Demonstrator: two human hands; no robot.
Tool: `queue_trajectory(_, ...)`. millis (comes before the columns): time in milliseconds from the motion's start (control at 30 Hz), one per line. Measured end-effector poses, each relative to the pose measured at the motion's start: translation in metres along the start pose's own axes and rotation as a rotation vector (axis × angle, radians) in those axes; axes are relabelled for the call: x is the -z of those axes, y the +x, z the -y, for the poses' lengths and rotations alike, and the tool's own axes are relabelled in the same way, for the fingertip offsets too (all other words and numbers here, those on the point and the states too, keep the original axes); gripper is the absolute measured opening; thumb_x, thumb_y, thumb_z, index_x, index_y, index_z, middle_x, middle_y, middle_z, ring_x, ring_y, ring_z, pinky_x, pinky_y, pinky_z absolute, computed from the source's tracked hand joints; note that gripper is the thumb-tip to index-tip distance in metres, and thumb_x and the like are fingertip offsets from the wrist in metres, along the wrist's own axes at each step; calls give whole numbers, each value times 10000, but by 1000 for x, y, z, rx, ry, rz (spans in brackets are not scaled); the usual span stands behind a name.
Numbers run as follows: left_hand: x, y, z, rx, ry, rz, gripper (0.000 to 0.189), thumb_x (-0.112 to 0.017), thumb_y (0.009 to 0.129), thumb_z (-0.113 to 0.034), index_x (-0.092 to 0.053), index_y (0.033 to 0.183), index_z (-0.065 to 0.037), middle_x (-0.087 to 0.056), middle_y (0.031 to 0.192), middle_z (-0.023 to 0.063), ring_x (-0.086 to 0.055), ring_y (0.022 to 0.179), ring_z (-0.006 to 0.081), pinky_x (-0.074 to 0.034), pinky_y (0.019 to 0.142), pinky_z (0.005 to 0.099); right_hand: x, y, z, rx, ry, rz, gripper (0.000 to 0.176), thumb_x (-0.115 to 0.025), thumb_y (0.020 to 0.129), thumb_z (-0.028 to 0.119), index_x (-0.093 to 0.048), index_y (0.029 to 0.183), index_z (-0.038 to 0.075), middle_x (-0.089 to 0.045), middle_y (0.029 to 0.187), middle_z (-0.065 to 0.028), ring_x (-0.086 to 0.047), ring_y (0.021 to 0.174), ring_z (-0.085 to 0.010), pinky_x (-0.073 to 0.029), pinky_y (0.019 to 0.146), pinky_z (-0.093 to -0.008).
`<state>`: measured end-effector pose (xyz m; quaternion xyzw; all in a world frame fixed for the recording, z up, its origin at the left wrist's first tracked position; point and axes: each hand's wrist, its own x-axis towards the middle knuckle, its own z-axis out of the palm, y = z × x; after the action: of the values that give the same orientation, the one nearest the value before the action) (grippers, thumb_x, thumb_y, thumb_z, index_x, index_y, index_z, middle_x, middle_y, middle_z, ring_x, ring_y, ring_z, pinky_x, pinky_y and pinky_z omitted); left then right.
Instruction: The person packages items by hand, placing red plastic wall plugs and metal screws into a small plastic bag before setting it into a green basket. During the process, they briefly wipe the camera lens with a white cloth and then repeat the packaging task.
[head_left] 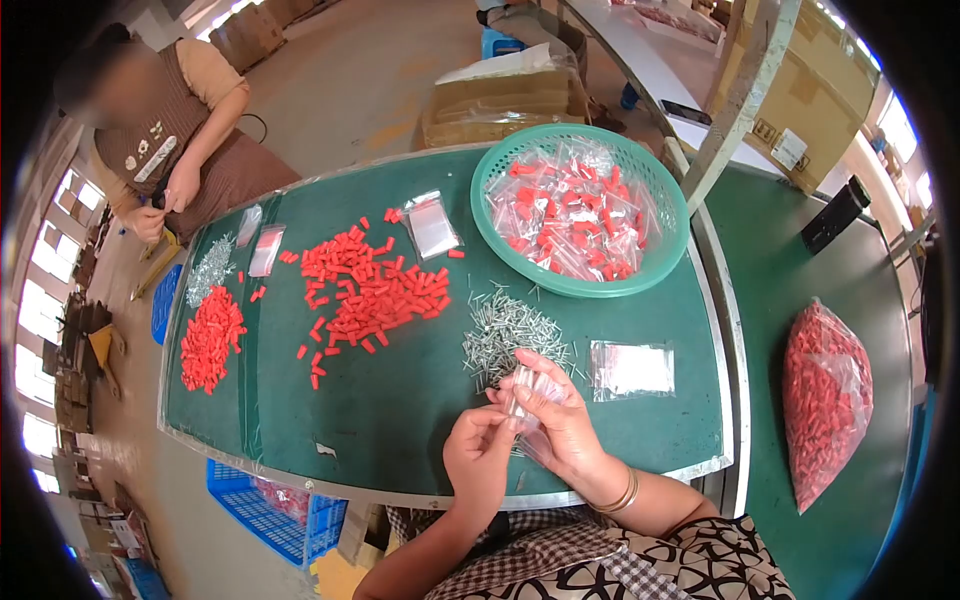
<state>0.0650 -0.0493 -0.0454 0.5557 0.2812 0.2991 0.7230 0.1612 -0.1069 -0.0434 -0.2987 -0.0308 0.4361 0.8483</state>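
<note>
Small clear plastic bags [535, 388] are gripped in my right hand [568, 425], the thumb lying across them. My left hand [476, 462] is closed in a pinch at the near edge of these bags; whether anything else is between its fingertips is hidden. Just beyond both hands lies a heap of metal screws [512, 335]. To the right is a flat stack of clear bags [632, 369]. A pile of red plastic plugs [375, 290] spreads over the table to the left, with another stack of bags [431, 228] behind it.
A green basket [482, 240] of filled bags stands at the back. At left are a smaller red pile [212, 340], more screws [210, 268] and a co-worker [190, 150]. A large bag of red pieces [828, 390] lies right, past a metal post [740, 110]. A blue crate [275, 515] sits below.
</note>
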Motion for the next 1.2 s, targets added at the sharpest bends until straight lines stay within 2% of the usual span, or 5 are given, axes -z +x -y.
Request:
queue_trajectory(400,-5,1,8,19,59,24,57,-589,909,23,-556,955,11,-649,905,71,-611,783,94,-506,718,232,5,4,5,-10,58,-67,213,-594,937,112,-527,1127,40,-623,913,-85,-634,837,-203,-505,956,-463)
queue_trajectory(567,6,5,9,277,-13,7,63,-564,906,21,-558,969,20,-637,870,85,-614,727,129,-533,690,271,6,7,12,50,51,-69,208,-546,970,131,-529,1150,29,-614,919,-70,-626,859,-179,-547,835,-373)
queue_trajectory(1000,37,23,-22,55,-194,-237,138,-538,921,17,-545,1057,-7,-592,871,64,-610,747,142,-552,756,333,12,-2,11,57,-332,87,174,-663,902,78,-503,834,81,-470,662,40,-412,544,-38,-324,475,-219)
queue_trajectory(1100,40,22,-22,31,-222,-243,127,-540,926,5,-546,1052,-13,-599,867,65,-611,747,142,-552,766,336,3,-7,15,-112,-467,72,169,-693,886,101,-533,838,74,-476,666,55,-422,558,-28,-327,478,-211)
queue_trajectory(1200,44,20,-22,40,-333,-228,118,-531,934,-8,-545,1051,-20,-608,860,72,-610,743,147,-553,764,338,-1,-11,7,157,-991,104,357,-756,820,137,-624,1150,100,-471,630,23,-431,541,-44,-364,489,-228)
